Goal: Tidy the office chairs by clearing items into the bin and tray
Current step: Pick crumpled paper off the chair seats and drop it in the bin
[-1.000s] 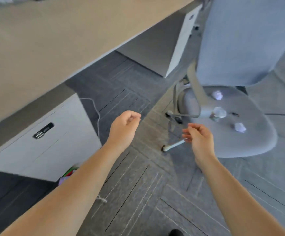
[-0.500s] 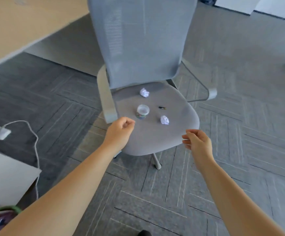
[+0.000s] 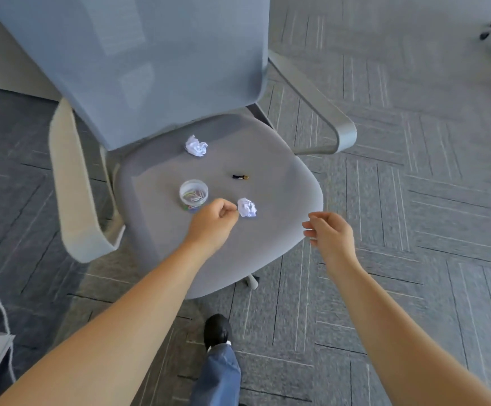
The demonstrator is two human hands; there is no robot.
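Your hands over the office chair seat [image 3: 270, 218], nothing held yet.

Your left hand [image 3: 213, 222] is loosely curled, thumb & fingertips nearly together, right beside a crumpled paper ball [image 3: 247, 207] w/ its fingertips at the ball's edge; can't tell if they touch it. Just beyond that hand's knuckles sits a small clear tub of paper clips [image 3: 193, 194], upright. Further out from the left hand, near the backrest, lies a 2nd paper ball [image 3: 196, 145]. A small battery [image 3: 240, 177] lies on its side beyond the 1st ball, btwn your two hands' lines of reach. Your right hand [image 3: 330, 234] hovers at the seat's front-right edge, fingers loosely curled, empty. Your shoe [image 3: 216, 331] is on the carpet below, btwn your forearms.
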